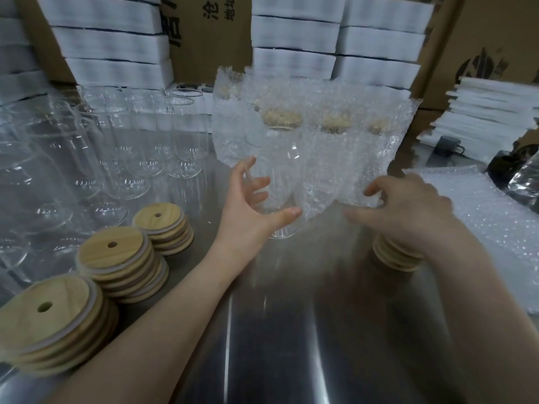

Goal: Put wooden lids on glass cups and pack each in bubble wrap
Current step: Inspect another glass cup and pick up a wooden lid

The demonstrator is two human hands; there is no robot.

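Observation:
A clear glass cup with a wooden lid stands on the steel table, unwrapped. My left hand cups its lower left side; the fingers are spread and the thumb lies across the front near the base. To the right stand bubble-wrapped cups with lids showing through the wrap. My right hand is at the bottom edge of the rightmost wrapped cup, its loosely curled fingertips touching the wrap. A short stack of lids sits under my right wrist.
Three stacks of wooden lids lie at the front left. Several empty glasses fill the left side. Bubble-wrap bags are piled at the right. White foam stacks and cardboard boxes line the back. A grey mug stands far right.

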